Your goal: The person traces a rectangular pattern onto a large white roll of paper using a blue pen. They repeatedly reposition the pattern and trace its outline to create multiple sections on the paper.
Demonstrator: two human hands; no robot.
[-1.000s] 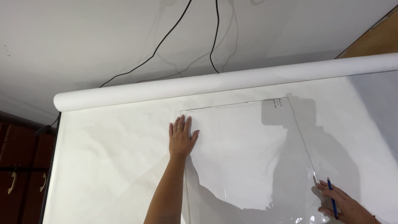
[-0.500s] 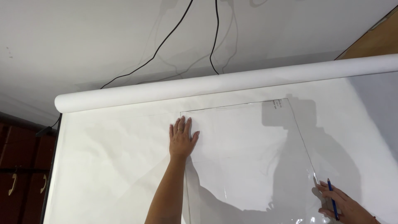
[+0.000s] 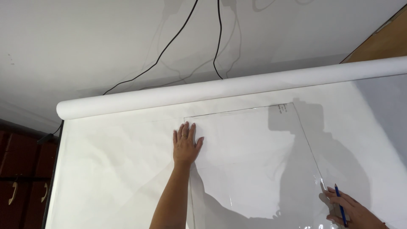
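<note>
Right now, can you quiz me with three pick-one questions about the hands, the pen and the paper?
1. Where does the left hand lie?
A on the clear plastic sheet's left edge
B on the white paper roll
C on the brown cabinet

2. What colour is the thin pen?
A red
B blue
C green

3. How is the left hand?
A fist
B flat, fingers spread
C pointing

Answers: 1 A, its palm presses the sheet's edge; 2 B, the right hand holds a blue pen; 3 B, every finger lies flat.
</note>
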